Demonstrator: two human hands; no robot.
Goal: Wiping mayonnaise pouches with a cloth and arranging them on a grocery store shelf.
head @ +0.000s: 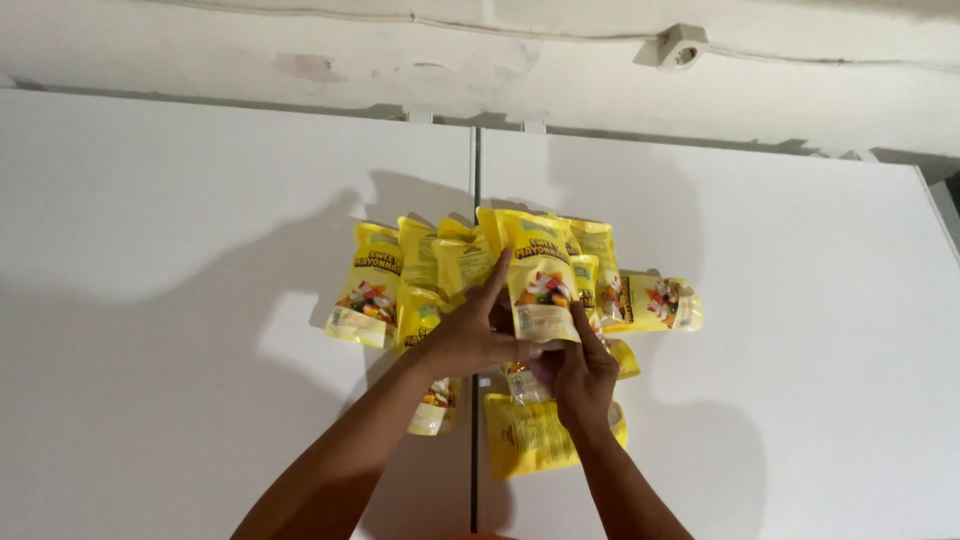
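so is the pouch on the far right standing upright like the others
No, the far-right yellow pouch lies on its side on the white table, while the pouch held by both hands is upright.

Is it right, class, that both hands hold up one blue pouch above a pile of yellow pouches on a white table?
Not quite: the head view shows the held pouch is yellow, not blue. The left hand and right hand do hold it above yellow pouches on the white table.

From my feed the light looks dim and warm, coming from behind and above me. I see soft, broad shadows of head and arms spread across the white table (200,300). The picture is slightly soft, with mild bowing at the edges.
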